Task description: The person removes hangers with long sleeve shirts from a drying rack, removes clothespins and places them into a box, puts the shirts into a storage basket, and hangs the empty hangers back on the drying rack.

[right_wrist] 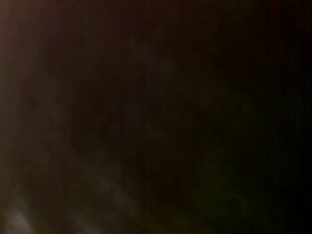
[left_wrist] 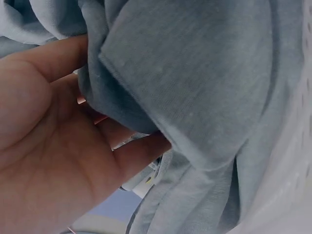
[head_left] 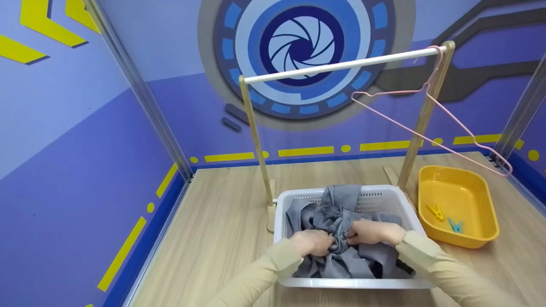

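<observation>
A white plastic basket (head_left: 362,283) holds a crumpled heap of grey cloth (head_left: 343,198); whether it is one garment or more I cannot tell. My left hand (head_left: 315,242) grips a bunched part near the heap's middle. In the left wrist view, the fingers of this hand (left_wrist: 58,141) reach behind a fold of the cloth (left_wrist: 195,73), the thumb in front with its tip hidden. Just to the right, my right hand (head_left: 373,232) holds the cloth with curled fingers, their tips partly buried. The right wrist view is too dark to show anything.
Behind the basket stands a rack with a white rail (head_left: 349,65) on wooden posts. A pink hanger (head_left: 396,123) hangs at the rail's right end. Right of the basket sits a yellow tray (head_left: 458,196) with a yellow clothespin (head_left: 436,212) and a teal one (head_left: 455,226).
</observation>
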A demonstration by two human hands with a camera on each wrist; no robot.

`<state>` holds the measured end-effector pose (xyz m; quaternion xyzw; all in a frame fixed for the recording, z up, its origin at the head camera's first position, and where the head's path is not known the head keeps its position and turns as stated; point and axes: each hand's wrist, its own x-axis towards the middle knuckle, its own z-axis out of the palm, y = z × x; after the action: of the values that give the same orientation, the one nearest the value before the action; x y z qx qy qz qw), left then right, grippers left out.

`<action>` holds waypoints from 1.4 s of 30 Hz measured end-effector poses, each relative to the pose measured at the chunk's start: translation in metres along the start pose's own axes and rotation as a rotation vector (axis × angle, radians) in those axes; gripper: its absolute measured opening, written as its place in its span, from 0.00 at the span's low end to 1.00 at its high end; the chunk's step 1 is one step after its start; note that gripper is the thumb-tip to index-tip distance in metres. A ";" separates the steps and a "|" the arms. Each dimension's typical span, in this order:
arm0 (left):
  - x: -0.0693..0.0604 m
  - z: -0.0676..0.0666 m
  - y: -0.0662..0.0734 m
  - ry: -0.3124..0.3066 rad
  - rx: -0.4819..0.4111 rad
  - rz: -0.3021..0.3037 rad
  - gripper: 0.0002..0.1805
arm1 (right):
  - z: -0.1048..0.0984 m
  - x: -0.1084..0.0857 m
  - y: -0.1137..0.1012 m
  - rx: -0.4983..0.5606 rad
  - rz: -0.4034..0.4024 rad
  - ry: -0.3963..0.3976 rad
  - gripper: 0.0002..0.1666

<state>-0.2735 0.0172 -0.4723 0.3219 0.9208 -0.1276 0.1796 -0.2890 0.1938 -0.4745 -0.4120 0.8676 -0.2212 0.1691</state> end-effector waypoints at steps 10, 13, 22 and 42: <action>-0.007 -0.009 -0.010 0.057 -0.015 0.086 0.08 | -0.006 -0.001 0.001 0.006 -0.010 0.074 0.13; -0.011 -0.018 -0.018 0.125 -0.039 0.118 0.07 | -0.013 0.000 0.002 -0.022 -0.014 0.187 0.09; -0.018 -0.038 -0.038 0.465 -0.038 0.197 0.08 | -0.035 0.009 -0.005 -0.027 0.072 0.431 0.06; -0.010 -0.012 -0.095 0.804 0.047 0.007 0.24 | -0.043 0.026 0.003 -0.088 0.149 0.608 0.09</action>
<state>-0.3299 -0.0567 -0.4455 0.3532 0.9134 -0.0121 -0.2019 -0.3265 0.1856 -0.4427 -0.2692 0.9149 -0.2837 -0.1003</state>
